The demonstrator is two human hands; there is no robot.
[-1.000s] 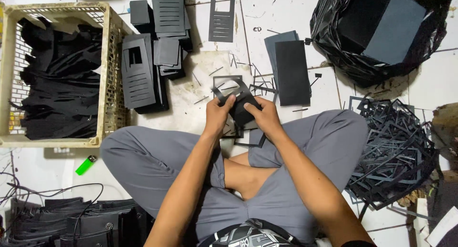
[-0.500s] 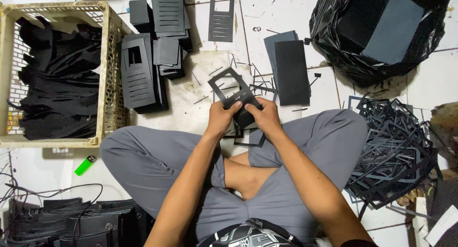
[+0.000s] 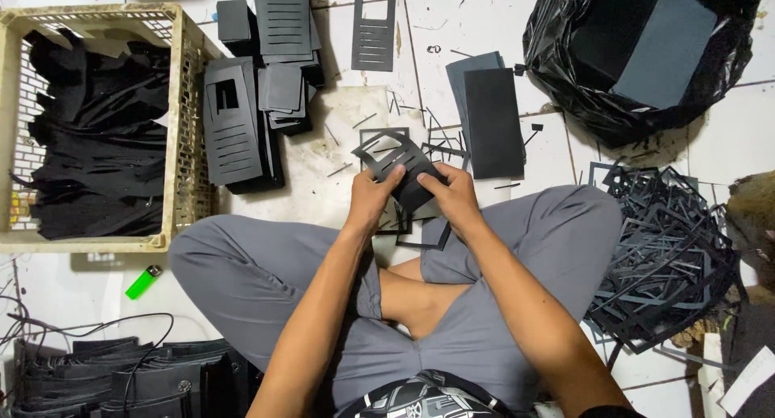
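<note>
I sit cross-legged on a white tiled floor. Both hands hold one black die-cut sheet [image 3: 404, 166] just above my knees. My left hand [image 3: 373, 198] pinches its left side, where a thin cut-out frame peels up and away. My right hand [image 3: 452, 197] grips the solid dark panel on the right side. Black offcut strips [image 3: 420, 232] lie on the floor under my hands.
A cream plastic crate [image 3: 184, 119] with black pieces stands at left. Stacks of slotted black panels [image 3: 234, 127] lie beside it. Dark flat sheets [image 3: 492, 119] lie ahead, a black bag [image 3: 613, 103] holding sheets at upper right, a frame-scrap pile [image 3: 670, 256] at right, a green lighter [image 3: 143, 282] near my left knee.
The cut-out frame has lifted and separated from the panel between my hands, swinging up and to the left. My hands stay at the same place above my knees.
</note>
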